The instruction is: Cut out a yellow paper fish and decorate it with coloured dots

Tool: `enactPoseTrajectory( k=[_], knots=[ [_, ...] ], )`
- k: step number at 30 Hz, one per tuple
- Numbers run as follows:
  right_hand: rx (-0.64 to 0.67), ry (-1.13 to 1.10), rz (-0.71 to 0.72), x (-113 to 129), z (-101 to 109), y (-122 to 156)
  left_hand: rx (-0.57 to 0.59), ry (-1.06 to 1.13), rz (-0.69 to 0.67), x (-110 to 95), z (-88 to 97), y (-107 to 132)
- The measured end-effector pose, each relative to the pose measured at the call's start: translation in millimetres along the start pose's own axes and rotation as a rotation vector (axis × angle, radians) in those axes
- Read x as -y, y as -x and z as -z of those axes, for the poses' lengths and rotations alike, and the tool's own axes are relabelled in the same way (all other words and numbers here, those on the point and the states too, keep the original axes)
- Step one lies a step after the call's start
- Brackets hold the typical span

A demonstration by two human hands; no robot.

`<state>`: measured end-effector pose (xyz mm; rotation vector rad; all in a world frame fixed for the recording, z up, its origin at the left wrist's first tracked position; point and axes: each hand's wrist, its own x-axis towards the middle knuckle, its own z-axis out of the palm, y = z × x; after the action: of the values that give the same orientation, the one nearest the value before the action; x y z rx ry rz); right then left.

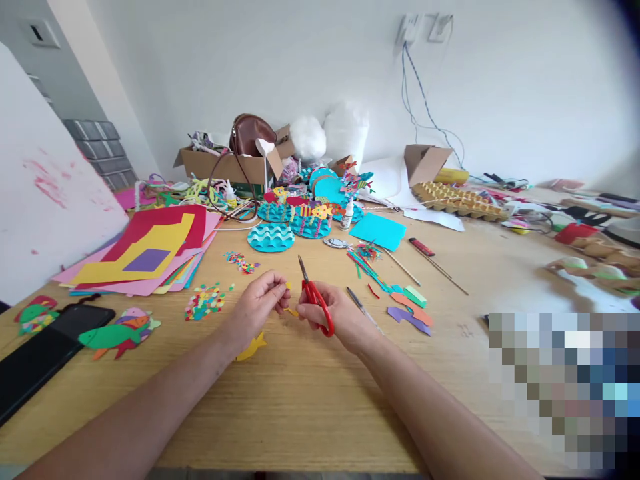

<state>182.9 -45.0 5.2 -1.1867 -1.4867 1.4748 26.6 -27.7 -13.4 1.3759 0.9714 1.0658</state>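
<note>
Wooden table (320, 413), seen from its near edge, with craft materials spread across it. Toward the middle of the near edge, a yellow fish cut-out (254, 348) lies partly covered by the left forearm. Just beyond, the left hand (263, 293) has its thumb and fingers drawn together, pinching a small yellow piece (289, 286). Beside it, the right hand (335, 312) curls its fingers around the red handles of a pair of scissors (314, 293), raised over the table with the blades nearly together and directed toward the far edge. Between the hands shows a narrow yellow strip (291, 311); whether it is held cannot be told.

Near the left edge: a black phone (30, 367), with a green paper fish (103, 335) at its end, and loose paper dots (205, 301) between these and the left hand. Right of the scissors: a pen (357, 300) and a purple scrap (407, 319). Farther off: a stack of coloured sheets (145, 243) toward the left edge, a red-handled cutter (421, 246), a turquoise sheet (379, 231), a wave-patterned disc (271, 238) and a white bottle (347, 215). Along the far edge: a cardboard box (225, 165) bearing a brown bag (253, 137), and an egg tray (457, 200); behind, a white wall (280, 53).
</note>
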Motion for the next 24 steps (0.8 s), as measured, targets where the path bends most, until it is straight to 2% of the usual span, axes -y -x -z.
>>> enactPoseTrajectory(
  k=[7,13,19,24],
  knots=[
    [-0.075,-0.029,0.06,-2.5,2.9,-3.8,0.221,-0.356,-0.049,-2.2,6.5,-2.2],
    [-0.126,0.056,0.081,-7.7,1.3,-7.5,0.25,-0.713,-0.147,-7.5,3.4,1.9],
    [-0.141,0.125,0.097,-7.4,-0.6,-7.4,0.259,-0.724,-0.18,-7.0,1.9,3.0],
    [-0.161,0.078,0.079,-5.4,0.6,-4.2,0.258,-0.514,-0.09,-2.5,1.9,1.2]
  ],
)
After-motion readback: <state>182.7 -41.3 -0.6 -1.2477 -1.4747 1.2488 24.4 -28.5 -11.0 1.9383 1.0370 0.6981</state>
